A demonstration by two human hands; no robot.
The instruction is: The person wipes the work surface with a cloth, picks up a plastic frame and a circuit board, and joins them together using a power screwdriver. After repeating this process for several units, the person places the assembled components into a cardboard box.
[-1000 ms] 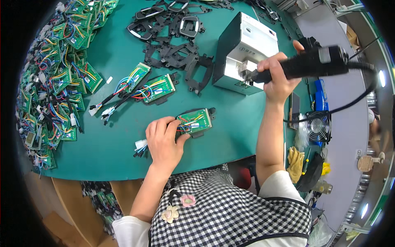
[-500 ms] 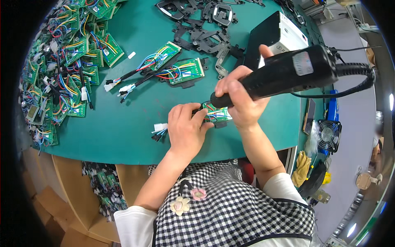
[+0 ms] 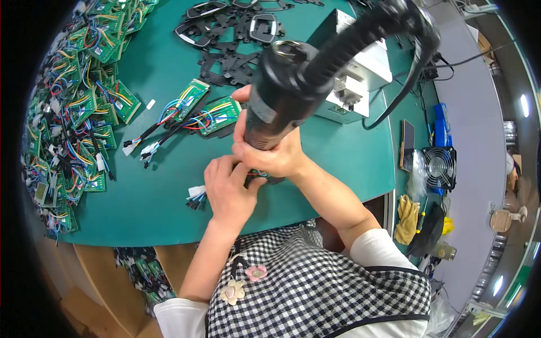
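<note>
My right hand (image 3: 280, 156) is closed round a black corded electric screwdriver (image 3: 276, 96), which stands nearly upright with its thick coiled cable on top. Its tip is hidden behind the hands. Just left of it, my left hand (image 3: 230, 188) bends its fingers over a small wired circuit board (image 3: 258, 173), holding it against the table. Most of that board is covered; its white and black connectors (image 3: 196, 194) stick out left of the hand. Farther off lie two green circuit boards, one (image 3: 191, 98) beside the other (image 3: 221, 115), on black plastic pieces with bundled wires.
A big heap of wired circuit boards (image 3: 84, 107) fills the left of the green table (image 3: 141, 211). Black plastic frames (image 3: 228, 62) are piled at the back. A white-and-black box (image 3: 366, 59) stands back right. Gloves (image 3: 407, 219) and a fan (image 3: 439, 168) are at the right.
The screwdriver has swung from lying tilted to the right to nearly upright over the board. My right hand has turned with it, closer to my left hand. The whole view has shifted slightly.
</note>
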